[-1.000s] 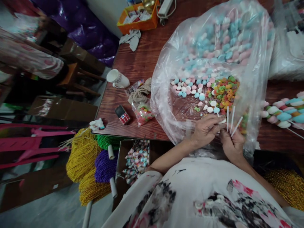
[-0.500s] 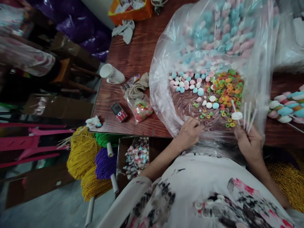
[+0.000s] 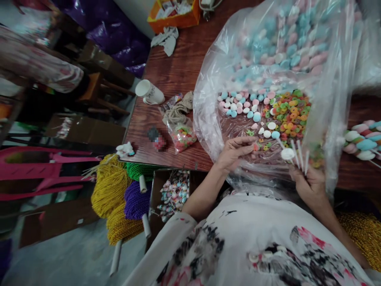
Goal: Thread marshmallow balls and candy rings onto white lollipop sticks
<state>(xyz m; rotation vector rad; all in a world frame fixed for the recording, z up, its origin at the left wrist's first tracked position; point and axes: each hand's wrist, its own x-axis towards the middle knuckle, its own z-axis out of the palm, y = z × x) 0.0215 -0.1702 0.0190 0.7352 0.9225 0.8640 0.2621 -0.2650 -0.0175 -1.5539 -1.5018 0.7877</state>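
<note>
My left hand (image 3: pixel 233 154) hovers over the near part of a clear plastic bag (image 3: pixel 205 107), thumb and forefinger pinched on a small orange-pink ring (image 3: pixel 255 147). To the right, my right hand (image 3: pixel 311 184) is closed around several thin white sticks (image 3: pixel 300 157) that point up. A white marshmallow-like disc (image 3: pixel 287 154) sits on one of them. Beyond my hands lie small coloured rings (image 3: pixel 290 115) in a heap, with pink, white and blue rounded pieces (image 3: pixel 246 105) to their left. Larger pastel pieces (image 3: pixel 285 47) fill the far part of the bag.
On the table (image 3: pixel 181 71) at left stand a white mug (image 3: pixel 150 93), a blurred phone-like object (image 3: pixel 156 139) and a small bag of rings (image 3: pixel 182 137). A box of decorated sticks (image 3: pixel 174 194) sits below the edge, beside yellow bead strands (image 3: pixel 108 190). Twisted pastel pieces (image 3: pixel 364 139) lie at right.
My left hand has lifted from the bag's near edge, now pinching a small ring. My right hand, with the sticks, has shifted slightly left and down. The whole view has slid a little.
</note>
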